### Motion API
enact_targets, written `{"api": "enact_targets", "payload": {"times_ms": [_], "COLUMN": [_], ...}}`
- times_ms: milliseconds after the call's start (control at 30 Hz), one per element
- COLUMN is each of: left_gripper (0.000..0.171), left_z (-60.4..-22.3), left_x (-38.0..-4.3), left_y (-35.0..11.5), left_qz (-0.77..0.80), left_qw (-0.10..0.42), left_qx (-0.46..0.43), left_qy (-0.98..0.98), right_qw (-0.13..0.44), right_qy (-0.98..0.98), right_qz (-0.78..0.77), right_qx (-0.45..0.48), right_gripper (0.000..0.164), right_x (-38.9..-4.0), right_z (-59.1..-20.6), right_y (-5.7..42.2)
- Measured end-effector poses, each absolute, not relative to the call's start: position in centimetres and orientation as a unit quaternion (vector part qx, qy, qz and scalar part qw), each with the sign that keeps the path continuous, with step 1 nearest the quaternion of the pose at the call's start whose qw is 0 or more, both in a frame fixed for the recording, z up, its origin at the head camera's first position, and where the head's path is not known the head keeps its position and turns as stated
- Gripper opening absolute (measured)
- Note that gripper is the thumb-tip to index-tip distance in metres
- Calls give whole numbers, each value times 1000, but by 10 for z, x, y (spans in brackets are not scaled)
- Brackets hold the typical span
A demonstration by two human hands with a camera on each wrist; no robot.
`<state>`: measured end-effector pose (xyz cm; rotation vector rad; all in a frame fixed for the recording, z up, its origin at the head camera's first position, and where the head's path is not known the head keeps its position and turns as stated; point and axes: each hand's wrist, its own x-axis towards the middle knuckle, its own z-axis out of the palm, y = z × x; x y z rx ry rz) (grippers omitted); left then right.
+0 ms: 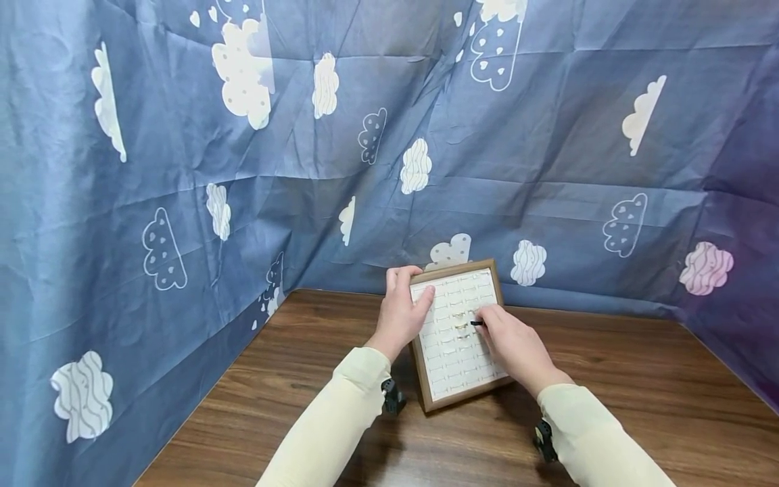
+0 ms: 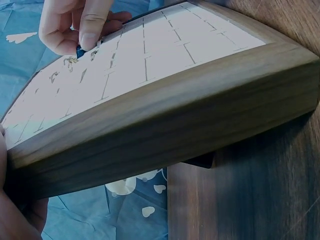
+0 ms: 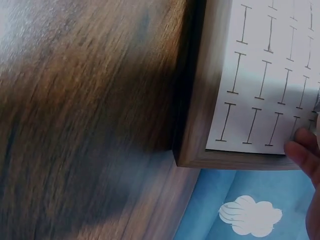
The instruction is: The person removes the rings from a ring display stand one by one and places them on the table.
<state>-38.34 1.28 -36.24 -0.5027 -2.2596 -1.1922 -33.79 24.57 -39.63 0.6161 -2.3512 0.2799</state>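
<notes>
A wooden-framed ring display tray (image 1: 465, 398) stands tilted on the table, its white face cut with rows of short slots. Several gold-coloured rings (image 1: 460, 327) sit in slots near its middle. My left hand (image 1: 402, 311) holds the frame's upper left edge, thumb over the front and fingers behind. With thumb and fingertips, my right hand (image 1: 511, 341) pinches a small black object (image 1: 477, 323) right at the white face, beside the rings. The left wrist view shows this black piece (image 2: 80, 51) under the thumb; its kind I cannot tell.
The brown wood-grain table (image 1: 316, 352) reaches out on both sides of the tray. Behind it hangs a blue cloth (image 1: 341, 203) with white cloud prints, close to the tray's top edge. A dark piece (image 2: 202, 160) shows beneath the frame.
</notes>
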Motion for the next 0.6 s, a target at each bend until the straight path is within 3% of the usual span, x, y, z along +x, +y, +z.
{"api": "enact_targets", "payload": {"times_ms": [600], "left_gripper": [42], "left_z": [-363], "left_x": [-380], "left_y": [13], "left_qz": [-444], "left_qw": [269], "left_qx": [-186], "left_qy": [-835], "right_qw": [364], "right_qy": [-883], "right_qz": [124], "right_qx": [269], "right_gripper": [21], "right_x": [-341], "right_z": [-404], "right_y": [256]}}
